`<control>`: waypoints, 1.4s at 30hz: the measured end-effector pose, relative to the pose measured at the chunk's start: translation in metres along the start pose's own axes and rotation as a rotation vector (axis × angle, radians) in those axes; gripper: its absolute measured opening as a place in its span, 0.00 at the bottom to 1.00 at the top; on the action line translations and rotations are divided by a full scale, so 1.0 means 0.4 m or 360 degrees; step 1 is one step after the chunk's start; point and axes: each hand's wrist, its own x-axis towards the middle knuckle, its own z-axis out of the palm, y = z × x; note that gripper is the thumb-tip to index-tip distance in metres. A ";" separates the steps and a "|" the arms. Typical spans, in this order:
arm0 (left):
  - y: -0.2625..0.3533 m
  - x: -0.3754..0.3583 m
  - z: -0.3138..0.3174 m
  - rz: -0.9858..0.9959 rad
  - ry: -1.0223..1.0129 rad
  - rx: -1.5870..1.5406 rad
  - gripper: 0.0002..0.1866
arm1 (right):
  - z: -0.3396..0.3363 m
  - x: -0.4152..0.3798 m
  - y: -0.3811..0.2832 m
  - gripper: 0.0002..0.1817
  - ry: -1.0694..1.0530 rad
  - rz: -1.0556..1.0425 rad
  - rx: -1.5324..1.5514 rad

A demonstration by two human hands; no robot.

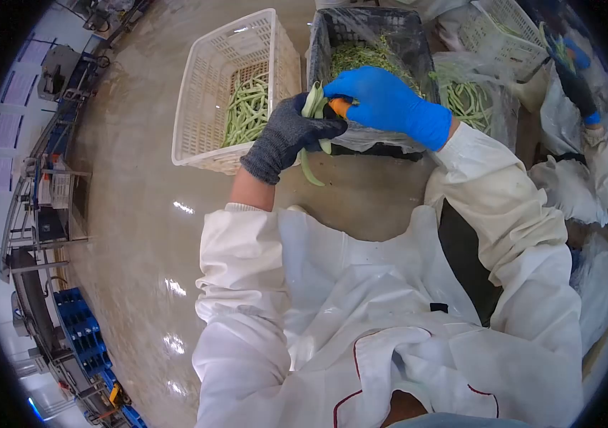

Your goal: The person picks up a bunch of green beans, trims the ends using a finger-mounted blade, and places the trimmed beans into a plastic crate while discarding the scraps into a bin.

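The left hand (291,135), in a dark grey knit glove, is clenched around a small bunch of green beans (312,135) whose ends hang down below the fist, while the right hand (387,102), in a blue glove, pinches a small orange tool (339,107) against the top of the bunch. Both hands hover over the floor, just in front of a dark crate (361,28) lined with plastic and heaped with bean trimmings. Beside its left wall stands a white basket (207,93) holding more beans, and another person's blue-gloved hand (568,57) works at the far right.

grey-gloved left hand (286,135), blue-gloved right hand (387,102), green beans (312,114), white crate (207,85), black crate (368,25)
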 end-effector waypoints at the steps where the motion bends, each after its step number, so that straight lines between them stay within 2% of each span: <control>1: 0.000 -0.001 0.000 0.0014 0.0003 0.0021 0.19 | -0.006 -0.003 -0.002 0.14 -0.0008 -0.0017 -0.0019; 5: -0.012 0.008 -0.013 0.0001 0.0037 -0.0022 0.19 | -0.021 -0.016 0.006 0.12 -0.0126 -0.0070 -0.0364; 8: -0.009 0.004 -0.017 0.0050 0.0049 -0.0116 0.17 | -0.013 -0.013 0.019 0.06 0.0193 -0.0222 -0.0305; 10: -0.011 0.003 -0.020 0.0079 0.0030 -0.0086 0.15 | -0.032 -0.012 0.003 0.06 0.0143 -0.0329 -0.0254; 13: -0.001 -0.015 -0.036 0.0052 -0.0117 0.0251 0.15 | -0.037 -0.018 0.001 0.06 0.0057 -0.0430 -0.0079; 14: -0.003 -0.021 -0.034 0.0166 -0.0167 0.0311 0.16 | -0.035 -0.021 0.003 0.06 0.0026 -0.0454 -0.0001; 17: 0.019 -0.044 -0.023 -0.0012 -0.0549 0.0081 0.15 | -0.063 -0.009 0.052 0.08 0.0265 0.0001 0.0113; 18: 0.016 -0.050 -0.024 0.0076 -0.0567 0.0245 0.15 | -0.072 -0.008 0.073 0.09 0.0246 0.0148 0.0086; 20: -0.004 -0.051 -0.023 0.0151 -0.0425 -0.0112 0.16 | -0.087 -0.015 0.118 0.11 0.0213 0.0441 0.0033; 21: -0.008 -0.049 -0.026 0.0190 -0.0353 -0.0285 0.16 | -0.078 -0.028 0.145 0.12 0.0273 0.0471 -0.0257; 23: 0.012 -0.042 -0.043 0.0244 -0.0363 -0.0280 0.18 | -0.051 -0.049 0.193 0.14 0.0389 0.0519 -0.0842; 29: 0.000 -0.026 -0.038 0.0202 -0.0301 -0.0366 0.18 | -0.087 -0.019 0.056 0.18 0.0046 0.0421 0.0346; 32: -0.009 -0.014 -0.028 0.0140 -0.0248 -0.0321 0.13 | -0.082 -0.014 0.013 0.17 -0.0024 0.0008 0.0659; 35: -0.014 -0.008 -0.017 0.0073 -0.0218 -0.0057 0.09 | -0.067 -0.016 0.001 0.15 -0.0163 0.0090 0.0610; 38: -0.034 0.013 -0.020 0.0023 -0.0269 0.0052 0.11 | -0.071 -0.015 0.008 0.13 -0.0302 0.0164 0.0516; 41: -0.014 0.006 -0.001 0.0092 -0.0026 0.0503 0.14 | -0.064 -0.020 0.024 0.13 -0.0357 0.0201 0.0388; 42: -0.017 0.008 0.001 0.0107 0.0003 0.0440 0.14 | -0.060 -0.020 0.024 0.13 -0.0365 0.0211 0.0329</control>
